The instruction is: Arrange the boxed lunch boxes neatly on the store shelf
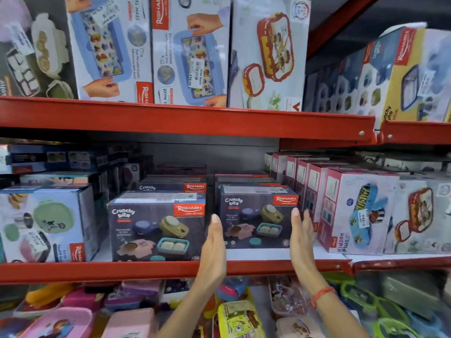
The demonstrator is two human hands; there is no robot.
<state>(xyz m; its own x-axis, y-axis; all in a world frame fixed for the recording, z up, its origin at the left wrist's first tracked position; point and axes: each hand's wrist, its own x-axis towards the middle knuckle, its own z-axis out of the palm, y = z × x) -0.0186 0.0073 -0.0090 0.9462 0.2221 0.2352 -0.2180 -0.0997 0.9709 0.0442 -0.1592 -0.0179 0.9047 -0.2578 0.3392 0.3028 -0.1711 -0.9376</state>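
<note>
Dark lunch box [257,219] upright, front outward, left hand [213,242], right hand [301,236] flanking

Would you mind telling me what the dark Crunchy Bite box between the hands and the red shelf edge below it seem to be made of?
The dark Crunchy Bite box looks like printed cardboard with a slight sheen: sharp folded edges, flat panels, full-colour artwork. The red shelf edge appears to be painted metal, smooth and glossy, with a visible rivet or screw near its right end. Both open hands, left hand and right hand, flank the box.

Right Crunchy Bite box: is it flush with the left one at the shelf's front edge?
No: the right Crunchy Bite box sits farther back than the left Crunchy Bite box, between both open hands.
</note>
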